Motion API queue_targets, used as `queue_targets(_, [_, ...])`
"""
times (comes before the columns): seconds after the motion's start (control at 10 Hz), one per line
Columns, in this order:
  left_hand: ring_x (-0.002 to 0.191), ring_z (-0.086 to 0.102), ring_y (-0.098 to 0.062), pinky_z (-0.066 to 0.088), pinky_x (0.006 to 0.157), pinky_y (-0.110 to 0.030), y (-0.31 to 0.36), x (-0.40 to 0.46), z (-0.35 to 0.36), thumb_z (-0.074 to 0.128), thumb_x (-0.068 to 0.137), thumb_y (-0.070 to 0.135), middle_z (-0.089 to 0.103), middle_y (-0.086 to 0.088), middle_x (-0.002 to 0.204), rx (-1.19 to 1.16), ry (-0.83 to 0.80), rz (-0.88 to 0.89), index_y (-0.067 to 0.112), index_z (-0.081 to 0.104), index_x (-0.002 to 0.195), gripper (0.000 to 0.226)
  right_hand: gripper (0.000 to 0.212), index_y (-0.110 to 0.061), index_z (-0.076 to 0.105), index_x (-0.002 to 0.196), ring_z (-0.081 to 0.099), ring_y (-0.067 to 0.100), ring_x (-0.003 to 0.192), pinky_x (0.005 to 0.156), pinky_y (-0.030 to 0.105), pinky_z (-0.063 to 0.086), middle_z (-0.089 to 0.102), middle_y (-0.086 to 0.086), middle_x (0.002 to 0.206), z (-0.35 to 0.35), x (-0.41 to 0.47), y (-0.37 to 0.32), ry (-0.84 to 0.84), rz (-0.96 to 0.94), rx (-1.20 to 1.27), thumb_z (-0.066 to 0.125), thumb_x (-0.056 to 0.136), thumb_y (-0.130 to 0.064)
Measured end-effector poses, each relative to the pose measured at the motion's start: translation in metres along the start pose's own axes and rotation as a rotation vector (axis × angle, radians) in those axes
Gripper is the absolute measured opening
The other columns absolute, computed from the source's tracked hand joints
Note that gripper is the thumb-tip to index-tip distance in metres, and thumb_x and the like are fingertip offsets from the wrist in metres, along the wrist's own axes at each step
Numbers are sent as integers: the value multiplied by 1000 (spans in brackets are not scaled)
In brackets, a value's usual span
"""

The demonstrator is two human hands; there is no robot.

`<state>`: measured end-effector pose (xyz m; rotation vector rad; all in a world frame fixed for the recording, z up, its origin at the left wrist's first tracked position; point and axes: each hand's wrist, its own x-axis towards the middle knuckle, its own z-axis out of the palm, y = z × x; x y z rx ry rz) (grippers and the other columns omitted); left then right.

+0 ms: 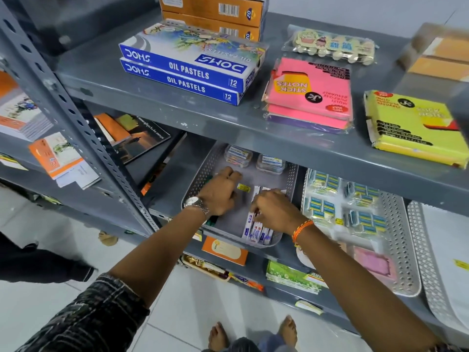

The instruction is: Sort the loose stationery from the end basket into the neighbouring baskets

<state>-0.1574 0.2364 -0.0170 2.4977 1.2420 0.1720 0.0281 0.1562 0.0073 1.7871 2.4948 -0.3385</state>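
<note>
A grey perforated basket (203,171) stands on the middle shelf, at the left end of a row of baskets. Both my hands are inside it. My left hand (221,193), with a wristwatch, lies knuckles-up near the basket's left wall, fingers curled; dark green items (209,221) show beside it, and what it holds is hidden. My right hand (274,212) pinches small white-and-blue packets (256,231) that stand in a row at the basket's front right. Two clear plastic boxes (253,160) sit at the back of the basket. A yellow label (243,188) lies on its floor.
The neighbouring basket (401,240) to the right holds wrapped blue-and-yellow packs and a pink pad; a further basket (431,275) lies beyond it. The shelf above carries oil pastel boxes (187,72) and sticky notes (312,92). A steel upright (83,128) stands left. My bare feet show below.
</note>
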Motion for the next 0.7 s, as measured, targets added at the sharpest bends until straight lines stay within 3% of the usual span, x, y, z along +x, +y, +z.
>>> queue_targets(0.1, [115,60,-33,52,96,-45,21,4,3,67,87,21,56,-14,132,-128,-104,-25,11,53,135,51,21,-18,77,105,68,22,103,95,29,50,74,4,111,-13,-11,14,88,98,220,73,85,-16])
queue_targets(0.2, [123,56,-34,50,101,-45,43,9,17,73,87,35,57,-17,136,-123,-246,-103,8,46,139,65,20,-13,79,102,69,15,91,87,9,47,76,5,106,-25,-43,40,335,266,444,73,84,-7])
queue_targets(0.3, [131,51,-35,46,106,-45,48,12,24,73,88,34,53,-18,141,-86,-255,-103,5,44,143,68,19,-15,80,98,67,9,87,81,-5,37,78,1,100,-25,-74,52,476,348,495,73,84,-4])
queue_targets(0.5, [130,53,-35,47,106,-45,55,19,33,73,88,27,55,-18,142,-48,-271,-77,4,46,139,62,17,-16,80,94,69,8,90,90,22,53,78,-2,99,-9,-146,66,497,512,562,74,83,-5])
queue_targets(0.6, [129,54,-35,47,106,-44,61,18,31,72,88,24,52,-18,144,-60,-283,-101,5,43,143,65,18,-19,79,95,70,13,97,91,29,54,77,-4,102,-7,-181,65,512,578,604,74,83,-6])
queue_targets(0.7, [127,56,-36,48,103,-41,60,14,28,71,88,22,55,-18,140,-62,-242,-127,5,46,141,60,23,-23,78,96,70,13,98,90,26,54,76,-5,103,-7,-199,64,533,588,589,74,82,-5])
